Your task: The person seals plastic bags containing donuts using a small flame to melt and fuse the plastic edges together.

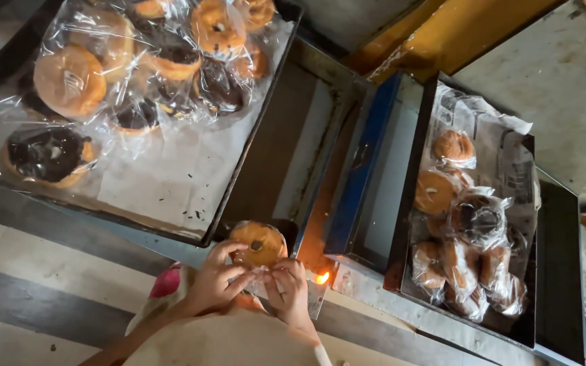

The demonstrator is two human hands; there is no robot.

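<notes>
So both hands are working on one wrapped donut (258,244), a plain golden one in clear plastic, sitting right at the bottom middle of the view, just past the near edge of the big tray (239,183). The left hand (216,279) is curling around the lower left of it with fingers pinching the plastic, and the right hand (288,288) is pinching the wrapper's loose end just below the donut, so each grip is closing tight on the bag rather than on the donut itself. A small flame (322,277) is burning just beside the right hand's fingers, very near the plastic edge. The big tray at upper left is holding a heap of bagged donuts (137,68), some plain, some with dark chocolate tops, lying on white paper. Off to the right a smaller dark tray (557,271) lined with newspaper is carrying another pile of wrapped donuts (466,237). Between the trays a blue metal frame (361,169) is standing on the table, well apart from the hands
</notes>
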